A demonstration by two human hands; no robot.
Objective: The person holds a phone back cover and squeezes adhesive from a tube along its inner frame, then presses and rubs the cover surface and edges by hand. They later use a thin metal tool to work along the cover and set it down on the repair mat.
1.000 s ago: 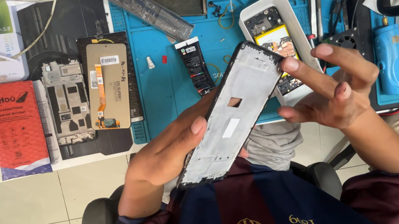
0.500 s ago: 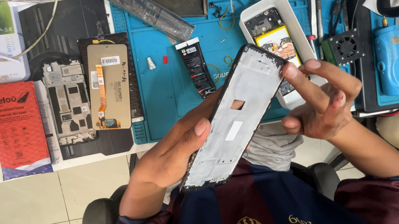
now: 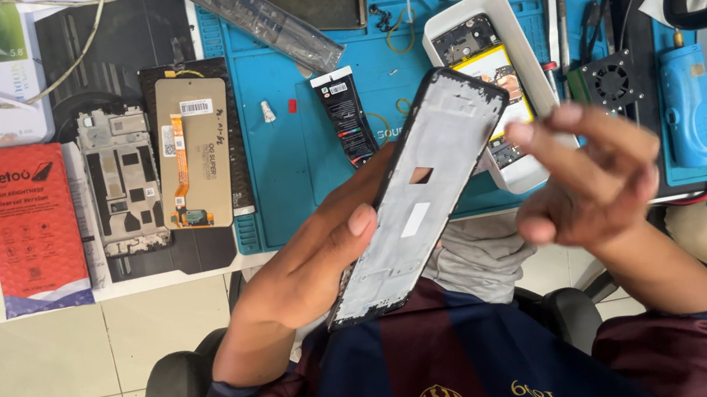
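Phone frame between left hand and right hand.

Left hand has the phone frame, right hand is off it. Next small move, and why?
Probably bring the right hand back onto the upper end of the long black-edged grey phone frame. Only the left hand grips it, at the lower half, tilted above the lap; the right hand hovers open and blurred beside it, touching nothing.

Person in a striped jersey

Maroon and navy stripes, gold numbers and crest, long maroon sleeves; bare hands.
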